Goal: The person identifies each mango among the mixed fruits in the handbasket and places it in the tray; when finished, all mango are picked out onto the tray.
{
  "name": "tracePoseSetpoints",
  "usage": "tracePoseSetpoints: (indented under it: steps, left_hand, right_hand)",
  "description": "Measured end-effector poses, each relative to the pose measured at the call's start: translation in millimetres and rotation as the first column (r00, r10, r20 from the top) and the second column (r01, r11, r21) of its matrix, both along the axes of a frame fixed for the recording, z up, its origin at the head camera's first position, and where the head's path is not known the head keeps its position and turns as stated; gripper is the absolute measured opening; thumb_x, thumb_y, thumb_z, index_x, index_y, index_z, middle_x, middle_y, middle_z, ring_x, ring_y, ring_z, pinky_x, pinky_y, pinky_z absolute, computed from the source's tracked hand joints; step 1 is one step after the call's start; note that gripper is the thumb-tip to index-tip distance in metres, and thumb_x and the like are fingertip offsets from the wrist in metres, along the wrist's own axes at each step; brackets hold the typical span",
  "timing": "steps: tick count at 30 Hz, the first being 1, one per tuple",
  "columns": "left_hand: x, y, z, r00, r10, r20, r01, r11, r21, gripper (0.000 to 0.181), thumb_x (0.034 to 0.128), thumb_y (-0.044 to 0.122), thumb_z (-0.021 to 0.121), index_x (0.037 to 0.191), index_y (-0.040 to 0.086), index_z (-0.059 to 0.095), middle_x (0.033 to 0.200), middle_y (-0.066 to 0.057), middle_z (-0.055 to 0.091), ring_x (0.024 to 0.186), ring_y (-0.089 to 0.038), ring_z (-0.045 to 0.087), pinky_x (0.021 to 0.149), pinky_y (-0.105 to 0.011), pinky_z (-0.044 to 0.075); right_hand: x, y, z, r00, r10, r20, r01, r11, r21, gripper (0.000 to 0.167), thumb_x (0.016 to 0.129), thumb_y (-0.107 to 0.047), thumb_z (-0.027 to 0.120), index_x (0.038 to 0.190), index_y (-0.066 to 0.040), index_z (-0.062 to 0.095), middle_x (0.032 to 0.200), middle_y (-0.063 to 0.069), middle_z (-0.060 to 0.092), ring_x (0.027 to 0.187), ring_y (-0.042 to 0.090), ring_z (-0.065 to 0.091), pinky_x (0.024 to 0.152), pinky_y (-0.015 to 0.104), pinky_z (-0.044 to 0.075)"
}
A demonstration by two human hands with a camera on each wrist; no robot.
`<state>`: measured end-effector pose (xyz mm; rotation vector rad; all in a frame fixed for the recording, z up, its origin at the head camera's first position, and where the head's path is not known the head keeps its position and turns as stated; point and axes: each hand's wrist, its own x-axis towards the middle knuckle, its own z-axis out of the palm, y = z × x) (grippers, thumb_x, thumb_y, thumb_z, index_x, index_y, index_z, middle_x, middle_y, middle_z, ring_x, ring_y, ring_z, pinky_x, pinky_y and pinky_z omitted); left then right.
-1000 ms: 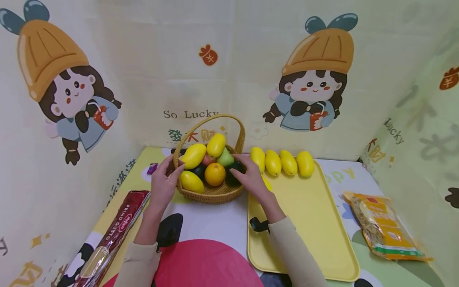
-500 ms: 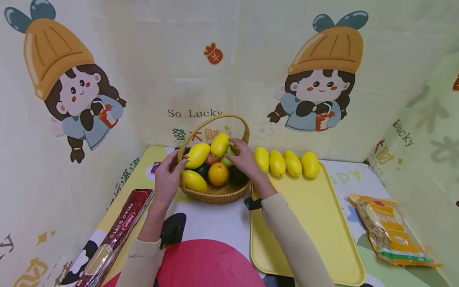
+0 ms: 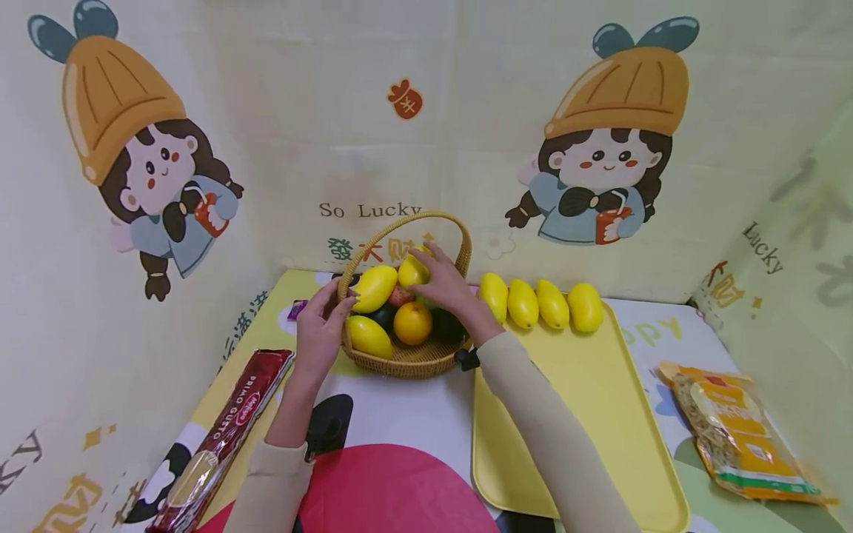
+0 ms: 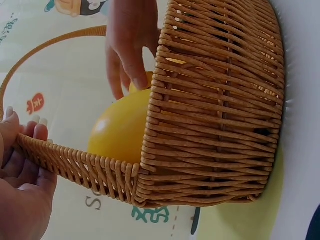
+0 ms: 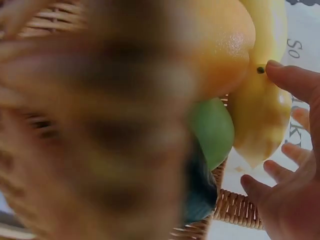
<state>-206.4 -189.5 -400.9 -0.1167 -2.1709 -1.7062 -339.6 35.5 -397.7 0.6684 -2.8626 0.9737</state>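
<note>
A wicker basket (image 3: 403, 368) with a tall handle holds yellow mangoes, an orange (image 3: 413, 323), a reddish fruit (image 3: 401, 297) and dark fruits. My left hand (image 3: 318, 326) holds the basket's left side where the handle rises; in the left wrist view its fingers and thumb wrap the woven strip. Over the topmost mango (image 3: 412, 273) reaches my right hand (image 3: 449, 287), fingers spread. One fingertip touches a mango (image 5: 262, 112) near its dark stem spot in the right wrist view, the other fingers standing apart. A green fruit (image 5: 214, 132) shows there, mostly covered in the head view.
Right of the basket lies a yellow tray (image 3: 580, 414), with a row of several mangoes (image 3: 523, 303) along its far edge. An orange food bag (image 3: 740, 433) sits far right. A long red packet (image 3: 223, 437) and a small purple packet (image 3: 297, 309) lie left.
My right hand has moved up and left, from the green and dark fruit at the basket's right to the topmost mango. The left hand stays on the basket. The head view has shifted slightly.
</note>
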Motion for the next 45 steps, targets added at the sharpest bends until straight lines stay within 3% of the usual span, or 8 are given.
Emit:
tracePoseSetpoints:
  steps: [5, 8, 12, 17, 23, 30, 37, 45]
  left_hand:
    - [7.4, 6.4, 15.8, 1.000, -0.010, 0.011, 0.011, 1.000, -0.012, 0.040, 0.1009, 0.023, 0.057, 0.140, 0.015, 0.054, 0.119, -0.009, 0.064, 0.108, -0.015, 0.057, 0.094, -0.009, 0.049]
    - [8.2, 7.4, 18.9, 1.000, -0.010, 0.022, 0.010, 1.000, -0.016, 0.039, 0.1011, 0.018, 0.057, 0.140, 0.011, 0.054, 0.120, -0.013, 0.063, 0.108, -0.017, 0.057, 0.093, -0.009, 0.049]
    - [-1.2, 2.1, 3.3, 1.000, -0.005, 0.011, 0.005, 1.000, 0.004, 0.039, 0.1005, 0.023, 0.058, 0.140, 0.018, 0.055, 0.120, -0.008, 0.064, 0.109, -0.016, 0.057, 0.094, -0.009, 0.049]
    - [-1.1, 0.4, -3.0, 1.000, -0.015, -0.005, 0.015, 1.000, 0.017, 0.040, 0.1000, 0.029, 0.058, 0.139, 0.023, 0.055, 0.119, -0.005, 0.064, 0.111, -0.014, 0.057, 0.095, -0.010, 0.049]
    - [-0.5, 0.2, -2.3, 1.000, -0.023, -0.010, 0.023, 1.000, 0.004, 0.040, 0.1001, 0.029, 0.058, 0.140, 0.023, 0.054, 0.120, -0.005, 0.064, 0.111, -0.014, 0.057, 0.095, -0.010, 0.050]
    - [0.8, -0.8, 0.0, 1.000, -0.020, -0.006, 0.021, 1.000, 0.004, 0.041, 0.0996, 0.030, 0.059, 0.140, 0.024, 0.054, 0.121, -0.004, 0.064, 0.111, -0.015, 0.057, 0.093, -0.009, 0.050]
    - [-1.3, -0.5, -2.9, 1.000, -0.026, -0.015, 0.026, 1.000, -0.005, 0.040, 0.0995, 0.032, 0.058, 0.139, 0.023, 0.055, 0.119, -0.005, 0.063, 0.110, -0.016, 0.057, 0.093, -0.010, 0.050]
    - [-0.3, -1.0, -1.2, 1.000, -0.010, -0.007, 0.010, 1.000, -0.002, 0.041, 0.0990, 0.033, 0.059, 0.139, 0.025, 0.055, 0.120, -0.004, 0.063, 0.112, -0.015, 0.057, 0.094, -0.011, 0.051]
  right_hand:
    - [-4.8, 2, -0.5, 1.000, 0.007, 0.025, -0.007, 1.000, 0.005, 0.071, 0.088, -0.040, 0.071, 0.151, -0.024, 0.042, 0.166, 0.007, 0.017, 0.150, 0.030, 0.027, 0.119, 0.051, 0.034]
    - [-6.4, 3, -2.7, 1.000, 0.007, 0.021, -0.007, 1.000, 0.004, 0.066, 0.087, -0.041, 0.071, 0.146, -0.022, 0.048, 0.164, 0.008, 0.021, 0.148, 0.029, 0.031, 0.119, 0.048, 0.035]
    - [-4.8, -1, -3.6, 1.000, 0.005, 0.014, -0.004, 0.999, -0.034, 0.056, 0.088, -0.038, 0.071, 0.137, -0.019, 0.053, 0.158, 0.007, 0.031, 0.138, 0.027, 0.042, 0.114, 0.045, 0.040]
    - [2.0, -7, -0.5, 1.000, -0.013, 0.022, 0.015, 0.998, -0.053, 0.047, 0.089, -0.035, 0.071, 0.128, -0.016, 0.054, 0.146, 0.005, 0.042, 0.122, 0.026, 0.050, 0.107, 0.044, 0.045]
    - [7.6, -12, 4.9, 0.997, -0.066, 0.033, 0.065, 0.998, 0.016, 0.042, 0.088, -0.028, 0.064, 0.127, -0.017, 0.053, 0.144, 0.004, 0.046, 0.113, 0.023, 0.052, 0.099, 0.039, 0.047]
    - [11.5, -14, 7.8, 0.996, -0.077, 0.033, 0.076, 0.996, 0.035, 0.050, 0.083, -0.024, 0.064, 0.131, -0.015, 0.053, 0.136, 0.006, 0.052, 0.106, 0.023, 0.052, 0.094, 0.037, 0.048]
    - [22.0, -3, 5.4, 0.996, -0.091, 0.014, 0.092, 0.996, -0.006, 0.053, 0.083, -0.028, 0.067, 0.134, -0.015, 0.054, 0.142, 0.005, 0.050, 0.115, 0.023, 0.052, 0.102, 0.041, 0.048]
    - [36.0, 16, 0.1, 0.997, -0.075, -0.015, 0.074, 0.995, -0.072, 0.055, 0.079, -0.026, 0.067, 0.132, -0.017, 0.055, 0.140, 0.004, 0.052, 0.118, 0.023, 0.053, 0.102, 0.045, 0.046]
